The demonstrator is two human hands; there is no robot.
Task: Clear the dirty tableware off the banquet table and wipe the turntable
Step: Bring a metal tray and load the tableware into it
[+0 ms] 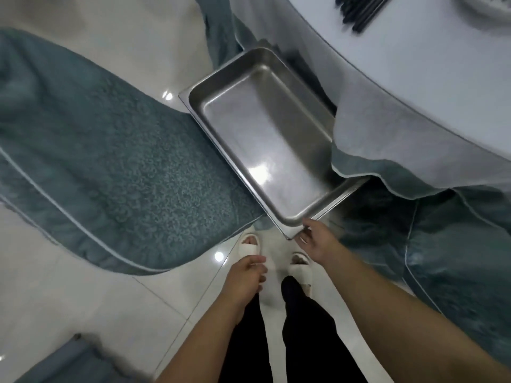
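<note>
The right hand (312, 239) holds the near corner of a steel pan (265, 139), thumb on the rim and fingers curled under the edge. The pan (bare inside, with a bright glare on its floor) sits low beside the banquet table (414, 64), partly tucked under the white tablecloth (387, 128). The left hand (249, 275) hangs loosely curled, holding nothing. Black chopsticks (359, 9) lie on the tabletop. White slippers (250, 244) stand on the tiled floor (55, 272).
</note>
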